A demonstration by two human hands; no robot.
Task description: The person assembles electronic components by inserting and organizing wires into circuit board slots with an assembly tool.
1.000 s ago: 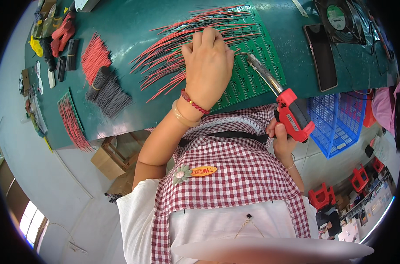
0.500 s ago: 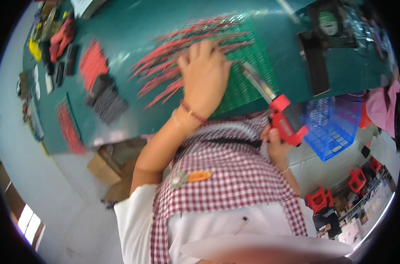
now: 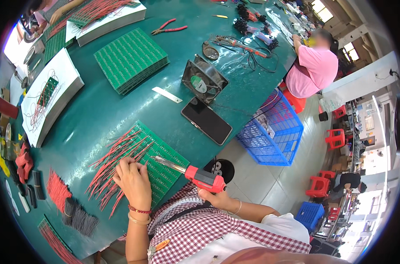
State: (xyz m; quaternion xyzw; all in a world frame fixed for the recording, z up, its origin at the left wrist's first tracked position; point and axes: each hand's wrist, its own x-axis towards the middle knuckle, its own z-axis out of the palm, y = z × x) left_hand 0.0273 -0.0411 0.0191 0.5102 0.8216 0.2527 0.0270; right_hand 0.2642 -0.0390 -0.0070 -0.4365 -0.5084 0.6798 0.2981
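A green circuit board panel lies near the table's front edge, with many red wires fanning out from it to the left. My left hand rests over these wires at the board's left part. Its fingers are curled down and closed among the wires, and the fingertips are partly hidden. In my right hand is a soldering gun with a red and black handle and a metal barrel. Its tip reaches over the board, just right of my left fingers.
Red wire bundles and black wire bundles lie at left. Beyond are a phone, a small fan, a white strip, stacked circuit boards and pliers. A blue crate stands beside the table. Co-workers sit nearby.
The view has swung up and right, now taking in more of the table and the room. My left hand stays on the wires, and my right hand still holds the soldering gun over the board.
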